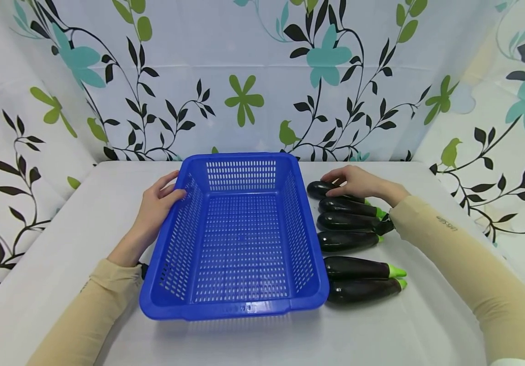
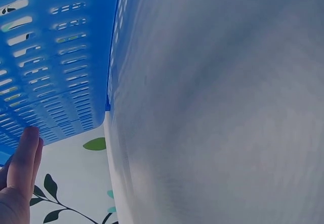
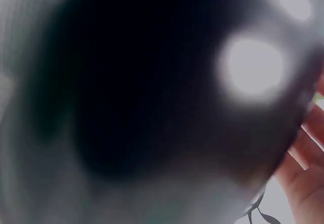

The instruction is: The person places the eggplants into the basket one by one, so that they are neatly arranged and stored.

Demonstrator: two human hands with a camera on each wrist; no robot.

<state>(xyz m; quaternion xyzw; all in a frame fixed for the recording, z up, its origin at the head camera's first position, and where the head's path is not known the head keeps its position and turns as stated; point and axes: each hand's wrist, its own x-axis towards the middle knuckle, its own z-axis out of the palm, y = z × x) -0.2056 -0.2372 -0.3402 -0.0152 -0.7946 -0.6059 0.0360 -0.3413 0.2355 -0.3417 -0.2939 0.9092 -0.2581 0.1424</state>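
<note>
A blue plastic basket (image 1: 241, 239) with slotted sides stands in the middle of the head view, nothing inside it. My left hand (image 1: 159, 203) grips its left rim near the far corner, thumb over the rim and fingers along the outside; in the left wrist view the fingers (image 2: 25, 158) lie against the slotted wall. On the right, my right hand (image 1: 353, 181) holds the farthest eggplant (image 1: 318, 189) of a column, thumb on the near side and fingers over the far side. A dark, glossy, blurred eggplant surface (image 3: 192, 107) fills most of the right wrist view.
Several more eggplants (image 1: 346, 221) with green stem ends lie side by side along the basket's right wall, the nearest pair (image 1: 363, 291) a little apart from the others. All lie on a white-covered table (image 1: 381, 335). A leaf-patterned curtain (image 1: 244, 66) rises behind the table.
</note>
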